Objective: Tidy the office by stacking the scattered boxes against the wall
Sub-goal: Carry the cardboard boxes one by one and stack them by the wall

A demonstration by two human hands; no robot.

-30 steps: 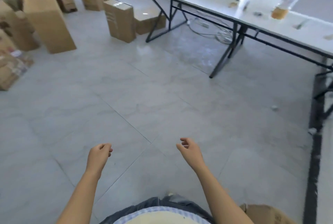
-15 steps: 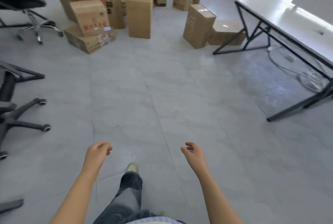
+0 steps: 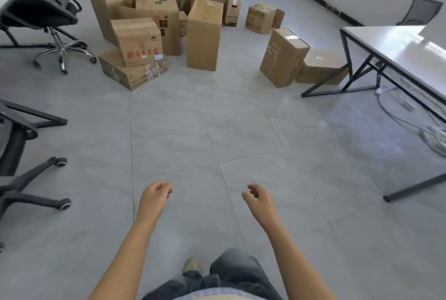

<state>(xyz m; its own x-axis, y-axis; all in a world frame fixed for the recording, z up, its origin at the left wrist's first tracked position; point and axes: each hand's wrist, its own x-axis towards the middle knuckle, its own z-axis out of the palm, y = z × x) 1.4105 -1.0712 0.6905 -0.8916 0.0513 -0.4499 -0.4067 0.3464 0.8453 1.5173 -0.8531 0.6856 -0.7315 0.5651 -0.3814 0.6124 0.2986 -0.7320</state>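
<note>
Two slack, empty grips: left hand [image 3: 154,197] and right hand [image 3: 259,199], lower centre. Upper-centre cardboard boxes [image 3: 204,34] look stiff, bulky; clasp opposite sides.

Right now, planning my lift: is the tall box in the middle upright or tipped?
Upright: the tall box stands on its small end on the floor, long sides vertical, top facing up.

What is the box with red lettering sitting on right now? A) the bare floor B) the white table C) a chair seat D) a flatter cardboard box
D: the red-lettered box rests tilted on top of a flatter box by the office chair.
</note>
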